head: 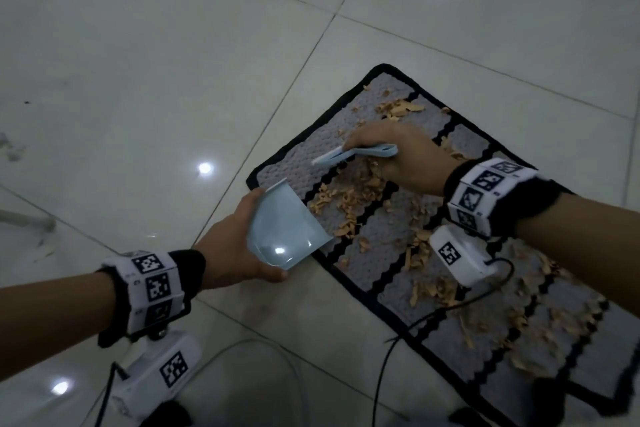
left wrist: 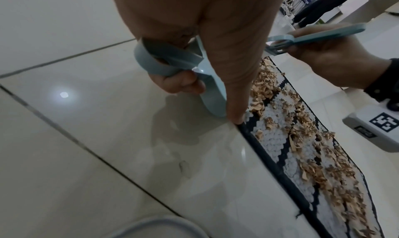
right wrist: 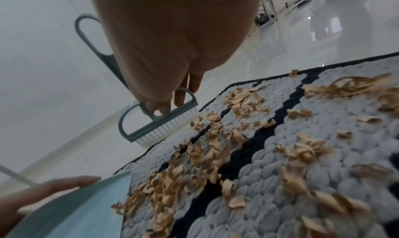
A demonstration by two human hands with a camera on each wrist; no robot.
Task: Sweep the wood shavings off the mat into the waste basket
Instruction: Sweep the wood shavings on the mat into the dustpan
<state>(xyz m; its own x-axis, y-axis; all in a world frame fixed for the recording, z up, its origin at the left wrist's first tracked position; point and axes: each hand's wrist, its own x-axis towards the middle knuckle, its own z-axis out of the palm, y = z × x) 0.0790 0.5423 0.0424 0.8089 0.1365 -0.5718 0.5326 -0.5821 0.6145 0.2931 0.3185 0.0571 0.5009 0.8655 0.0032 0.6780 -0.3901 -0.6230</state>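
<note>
1. Head view: the left hand (head: 228, 246) grips a pale blue dustpan (head: 284, 229), whose front lip sits at the black edge of the grey-and-black mat (head: 374, 253) on the tiled floor (head: 138, 62). The right hand (head: 398, 156) is closed round the handle of a small blue brush (head: 353, 154), held over the mat. Wood shavings (head: 349, 201) lie scattered across the mat, thickest between pan and brush.
2. Left wrist view: the fingers (left wrist: 183, 83) curl round the dustpan's looped handle (left wrist: 164, 61); the pan's edge meets the mat border. A pale curved rim (left wrist: 155, 224) shows at the bottom edge; whether it is the waste basket I cannot tell.
3. Right wrist view: the brush's white bristles (right wrist: 170, 129) touch the mat near its far edge, with shavings just beside them.
</note>
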